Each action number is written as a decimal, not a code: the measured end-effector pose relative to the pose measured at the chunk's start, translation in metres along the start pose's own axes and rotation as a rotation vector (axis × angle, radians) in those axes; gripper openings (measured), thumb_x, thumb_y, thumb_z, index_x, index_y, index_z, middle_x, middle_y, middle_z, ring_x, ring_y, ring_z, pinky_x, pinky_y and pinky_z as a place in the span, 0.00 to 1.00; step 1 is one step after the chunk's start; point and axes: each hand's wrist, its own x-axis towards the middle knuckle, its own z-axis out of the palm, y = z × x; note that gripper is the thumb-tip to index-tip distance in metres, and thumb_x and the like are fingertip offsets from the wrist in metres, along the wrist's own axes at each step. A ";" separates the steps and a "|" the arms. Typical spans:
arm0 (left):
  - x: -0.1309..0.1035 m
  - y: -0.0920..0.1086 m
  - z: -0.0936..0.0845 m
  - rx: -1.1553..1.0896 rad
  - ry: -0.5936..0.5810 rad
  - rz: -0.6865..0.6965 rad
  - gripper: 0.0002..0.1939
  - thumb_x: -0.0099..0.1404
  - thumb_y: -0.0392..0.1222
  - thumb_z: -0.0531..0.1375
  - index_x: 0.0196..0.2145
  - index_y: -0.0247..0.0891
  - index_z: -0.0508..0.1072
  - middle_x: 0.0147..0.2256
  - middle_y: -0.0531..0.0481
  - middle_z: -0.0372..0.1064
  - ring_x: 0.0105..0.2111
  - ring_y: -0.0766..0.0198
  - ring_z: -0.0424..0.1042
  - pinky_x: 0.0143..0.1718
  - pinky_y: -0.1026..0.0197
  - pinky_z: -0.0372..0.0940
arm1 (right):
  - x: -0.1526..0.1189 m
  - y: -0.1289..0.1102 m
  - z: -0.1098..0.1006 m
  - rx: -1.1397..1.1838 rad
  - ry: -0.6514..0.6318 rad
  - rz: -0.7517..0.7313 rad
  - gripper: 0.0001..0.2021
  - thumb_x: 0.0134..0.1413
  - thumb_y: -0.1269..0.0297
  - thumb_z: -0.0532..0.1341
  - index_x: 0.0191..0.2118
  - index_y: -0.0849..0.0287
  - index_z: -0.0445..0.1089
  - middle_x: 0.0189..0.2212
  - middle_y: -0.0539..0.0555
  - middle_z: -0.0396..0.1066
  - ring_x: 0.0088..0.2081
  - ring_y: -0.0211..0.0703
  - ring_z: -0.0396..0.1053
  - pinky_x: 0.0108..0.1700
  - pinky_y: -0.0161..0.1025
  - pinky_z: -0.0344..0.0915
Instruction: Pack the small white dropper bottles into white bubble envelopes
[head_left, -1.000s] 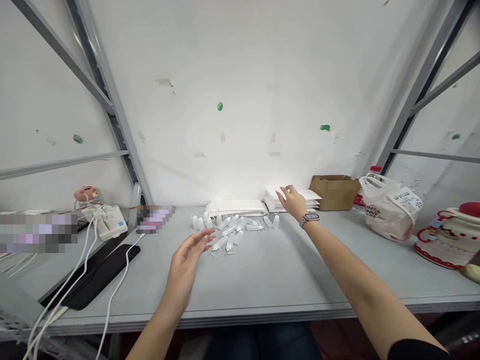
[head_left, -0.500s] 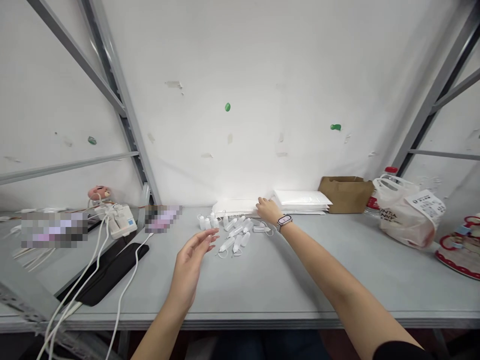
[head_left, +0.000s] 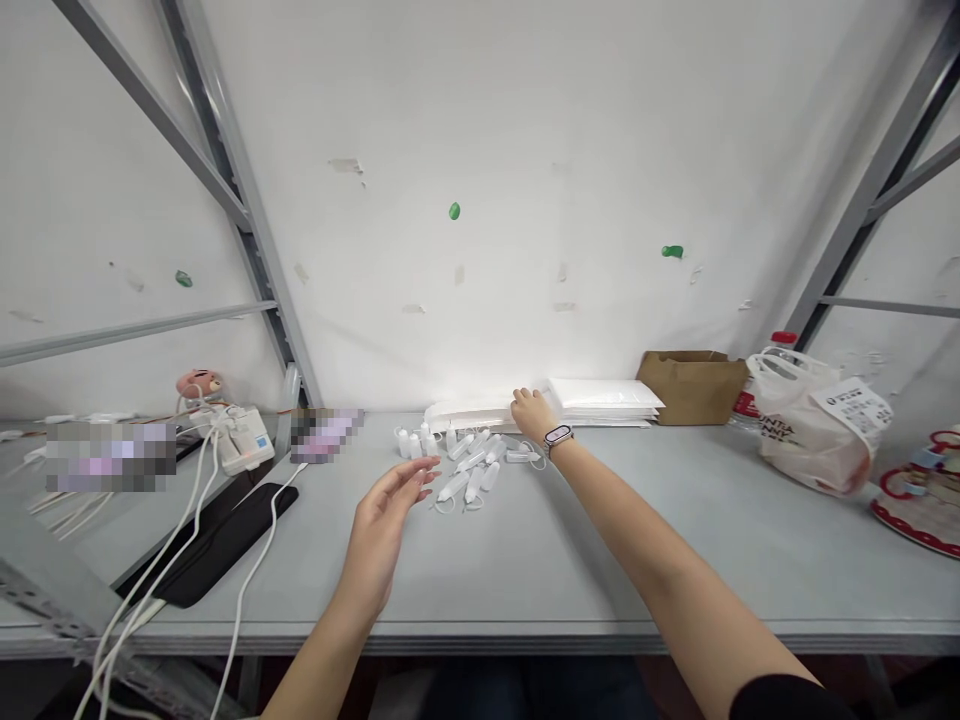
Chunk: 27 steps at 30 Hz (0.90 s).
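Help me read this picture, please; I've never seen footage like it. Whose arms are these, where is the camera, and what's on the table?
The camera sits on a person's head, looking forward and down, so both arms are their own. The right hand, with a watch on its wrist, reaches to the far stack of white sheets and rests on its edge. The left hand hovers open above the grey table, holding nothing. Between them lie small white bottles. Also there: a brown paper bag, a plastic bag, white cables.
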 end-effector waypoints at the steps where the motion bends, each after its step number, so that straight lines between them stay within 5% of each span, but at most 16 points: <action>1: 0.000 0.000 0.000 0.000 -0.002 0.000 0.17 0.59 0.51 0.58 0.40 0.39 0.74 0.48 0.44 0.70 0.49 0.53 0.66 0.49 0.54 0.59 | 0.000 0.000 -0.001 0.034 0.019 0.025 0.15 0.58 0.62 0.57 0.50 0.62 0.64 0.48 0.58 0.66 0.44 0.44 0.68 0.44 0.47 0.67; 7: 0.002 -0.001 -0.001 0.024 0.011 0.007 0.17 0.59 0.52 0.57 0.41 0.39 0.74 0.48 0.44 0.70 0.50 0.52 0.66 0.50 0.52 0.59 | -0.007 0.001 -0.034 0.316 0.215 0.217 0.18 0.63 0.70 0.43 0.42 0.69 0.68 0.43 0.67 0.66 0.48 0.52 0.61 0.48 0.49 0.58; 11: 0.008 -0.003 -0.005 0.001 0.041 0.017 0.19 0.57 0.52 0.60 0.42 0.38 0.73 0.49 0.43 0.69 0.52 0.51 0.65 0.53 0.50 0.57 | -0.028 -0.001 -0.067 0.577 0.250 0.204 0.23 0.65 0.63 0.37 0.40 0.65 0.69 0.40 0.64 0.67 0.41 0.46 0.63 0.42 0.43 0.60; 14: 0.012 -0.004 -0.007 -0.119 0.054 -0.007 0.25 0.54 0.51 0.63 0.49 0.39 0.70 0.54 0.43 0.64 0.55 0.52 0.61 0.55 0.52 0.57 | -0.055 -0.005 -0.081 0.770 0.114 0.035 0.22 0.62 0.54 0.46 0.29 0.62 0.70 0.27 0.53 0.69 0.30 0.39 0.66 0.32 0.36 0.62; 17: 0.014 -0.008 -0.004 -0.276 -0.042 -0.098 0.29 0.54 0.50 0.64 0.52 0.41 0.66 0.56 0.43 0.63 0.55 0.53 0.62 0.51 0.54 0.63 | -0.086 -0.014 -0.083 0.984 -0.152 -0.193 0.19 0.53 0.50 0.57 0.22 0.61 0.69 0.19 0.48 0.67 0.23 0.34 0.64 0.27 0.32 0.61; 20: 0.014 -0.019 0.003 -0.332 -0.069 -0.272 0.25 0.51 0.48 0.67 0.46 0.37 0.71 0.49 0.40 0.70 0.49 0.52 0.69 0.45 0.56 0.68 | -0.102 -0.019 -0.079 1.244 -0.537 -0.355 0.16 0.51 0.52 0.59 0.24 0.61 0.72 0.20 0.48 0.68 0.23 0.33 0.64 0.28 0.32 0.62; 21: 0.014 -0.024 0.005 -0.334 -0.042 -0.330 0.24 0.49 0.46 0.68 0.43 0.35 0.73 0.47 0.40 0.72 0.46 0.52 0.71 0.43 0.56 0.69 | -0.102 -0.017 -0.077 1.296 -0.573 -0.321 0.15 0.50 0.53 0.60 0.26 0.61 0.73 0.20 0.48 0.68 0.23 0.34 0.64 0.28 0.33 0.62; 24: 0.013 -0.035 0.011 -0.322 -0.012 -0.455 0.21 0.46 0.41 0.70 0.38 0.34 0.75 0.43 0.39 0.74 0.42 0.51 0.74 0.40 0.56 0.70 | -0.092 0.005 -0.074 1.323 -0.223 0.062 0.16 0.46 0.52 0.62 0.31 0.62 0.74 0.22 0.50 0.70 0.23 0.35 0.64 0.27 0.33 0.61; 27: 0.009 -0.038 0.014 -0.285 -0.111 -0.504 0.19 0.46 0.41 0.70 0.37 0.33 0.76 0.40 0.39 0.76 0.39 0.52 0.75 0.40 0.55 0.70 | -0.081 0.037 -0.064 1.250 0.122 0.374 0.22 0.51 0.48 0.54 0.38 0.64 0.72 0.23 0.50 0.68 0.24 0.34 0.61 0.27 0.34 0.57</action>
